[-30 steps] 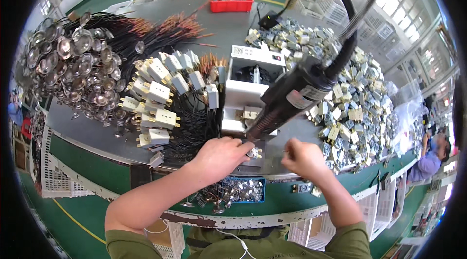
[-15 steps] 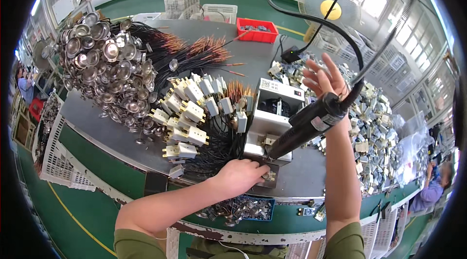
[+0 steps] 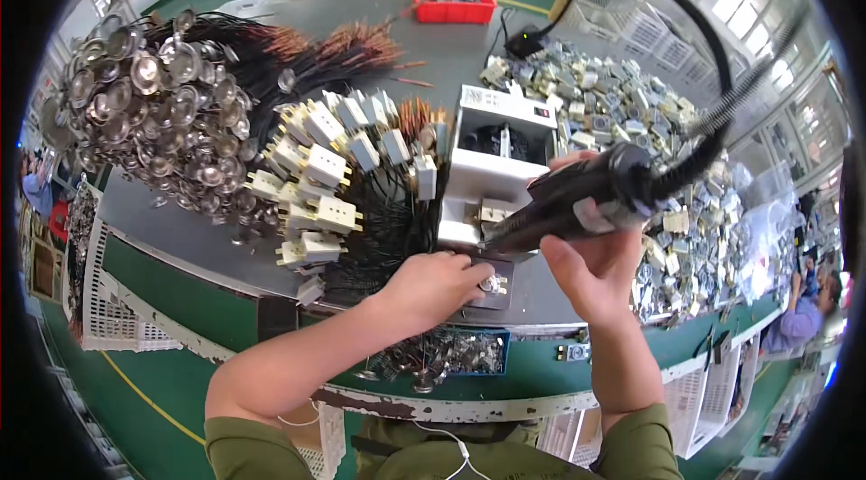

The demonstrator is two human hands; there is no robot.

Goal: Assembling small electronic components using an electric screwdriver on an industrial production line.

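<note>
My left hand (image 3: 435, 288) is closed at the bench's front edge, its fingertips on a small pale part with metal terminals (image 3: 495, 284). That part lies on a flat metal block in front of a grey box-shaped feeder (image 3: 498, 169). A black electric screwdriver (image 3: 577, 207) slants down over the block from its cable and coiled spring. My right hand (image 3: 606, 277) is around the screwdriver's body, fingers behind it and thumb spread on the near side. The driver's tip is close to my left fingers; whether it touches the part cannot be made out.
Metal discs on black wires (image 3: 162, 110) heap at the left, beside cream and grey connector blocks (image 3: 325, 164). Loose small parts (image 3: 672, 236) cover the right side. A red bin (image 3: 454, 13) stands at the back, a blue tray (image 3: 487, 370) below the edge. A person (image 3: 803, 313) sits far right.
My right hand has come down from its raised, open pose beyond the screwdriver to close around it. The screwdriver's upper end has swung toward me. My left hand stays at the small part.
</note>
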